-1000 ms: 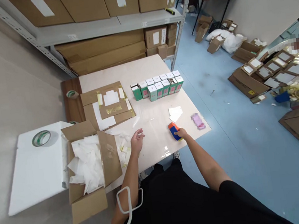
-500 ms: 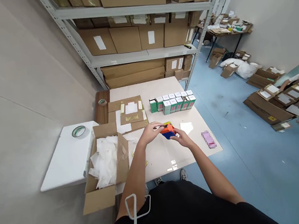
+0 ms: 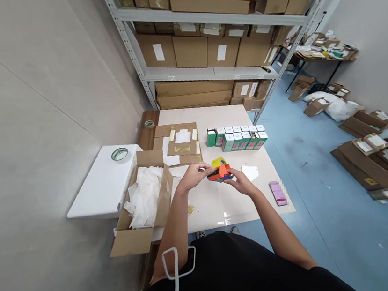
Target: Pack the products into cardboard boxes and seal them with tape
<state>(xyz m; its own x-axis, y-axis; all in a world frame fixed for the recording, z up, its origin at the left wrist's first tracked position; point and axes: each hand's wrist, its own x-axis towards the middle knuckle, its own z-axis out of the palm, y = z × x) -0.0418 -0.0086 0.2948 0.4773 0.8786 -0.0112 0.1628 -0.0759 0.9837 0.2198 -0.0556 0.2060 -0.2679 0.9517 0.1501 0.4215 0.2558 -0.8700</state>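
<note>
Over the table, an orange and blue tape dispenser (image 3: 222, 172) with a yellow roll is held up between both hands. My right hand (image 3: 242, 183) grips its right side, thumb and fingers around the blue part. At its left end my left hand (image 3: 193, 175) has fingertips closed together against the dispenser; whether they pinch a bit of tape is too small to see. White paper sheets (image 3: 250, 172) lie just beyond my right hand. Flattened cardboard (image 3: 182, 148) with tape on it lies beyond my left hand.
Two rows of small green and white boxes (image 3: 237, 140) stand farther back. An open carton (image 3: 167, 191) holding white wrapping is at left, near a tape roll (image 3: 119, 154) on a white block (image 3: 96, 186). A pink phone-like item (image 3: 278, 193) lies right. Shelving (image 3: 202, 72) stands behind.
My right hand has lifted the dispenser from the table and brought it left. My left hand has come over to it, and the dispenser has since been tilted. The view has swung up and left.
</note>
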